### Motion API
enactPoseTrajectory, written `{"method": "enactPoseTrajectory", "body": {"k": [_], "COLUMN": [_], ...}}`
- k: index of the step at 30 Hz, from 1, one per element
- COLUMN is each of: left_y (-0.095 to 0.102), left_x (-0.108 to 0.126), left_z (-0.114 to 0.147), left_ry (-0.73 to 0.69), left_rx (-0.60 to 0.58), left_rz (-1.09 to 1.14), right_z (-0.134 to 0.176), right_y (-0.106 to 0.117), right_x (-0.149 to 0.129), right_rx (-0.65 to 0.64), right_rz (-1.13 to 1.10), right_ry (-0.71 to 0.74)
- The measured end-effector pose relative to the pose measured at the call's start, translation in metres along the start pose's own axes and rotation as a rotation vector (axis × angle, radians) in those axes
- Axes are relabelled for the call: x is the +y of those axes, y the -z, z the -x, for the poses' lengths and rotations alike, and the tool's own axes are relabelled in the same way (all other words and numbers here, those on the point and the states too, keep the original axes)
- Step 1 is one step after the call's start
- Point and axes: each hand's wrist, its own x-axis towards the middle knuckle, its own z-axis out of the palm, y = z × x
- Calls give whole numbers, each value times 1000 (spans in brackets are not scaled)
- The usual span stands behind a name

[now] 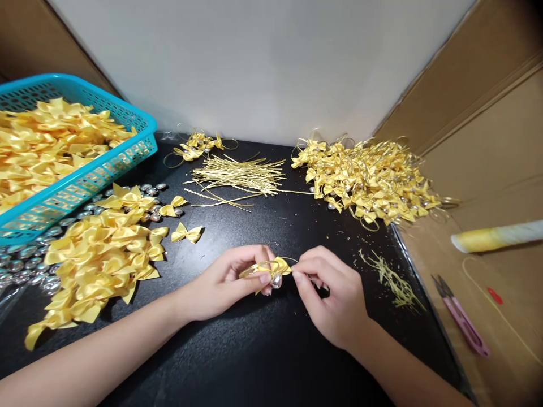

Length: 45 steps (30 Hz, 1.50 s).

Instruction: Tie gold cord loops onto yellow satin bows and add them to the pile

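Observation:
Between the thumb and fingers of my left hand (240, 277) is a yellow satin ribbon bow (283, 265), with a silver bead (276, 281) at its centre. A loop of thin gold cord (265, 264) curves around it, partly hidden by the fingers. My right hand (331, 291) pinches at the right tip of the same bow; a strand of cord also runs toward these fingers, and its end is hidden. Left of my hands, a single bow (187, 233) lies beside a heap of loose yellow bows (102, 254).
A turquoise basket (146, 127) full of bows stands at left, with silver beads (31, 263) below it. Cut gold cords (240, 175) lie behind my hands. Finished-looking beaded bows (369, 181) are piled at back right. Cord scraps (396, 282) and pink-handled snips (464, 322) lie at right.

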Motion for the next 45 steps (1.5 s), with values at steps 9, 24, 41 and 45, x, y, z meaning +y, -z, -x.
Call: {"method": "enactPoseTrajectory", "body": {"k": [9,24,41,45], "left_y": [-1,0,0,0], "left_x": [2,1,-1,-1], "left_z": [-1,0,-1,0], "left_ry": [6,33,30,39], "left_rx": [10,-24,-22,-18], "left_rz": [54,54,96,89], "right_z": [1,3,3,3], "right_y": [-2,-3,-2,-2], "right_x": [0,-1,-2,-2], "right_rx": [10,-19,-32,-27], "right_rz": [-122,-136,-119,-122], "right_ry": [-115,-107,-101,-98]}}
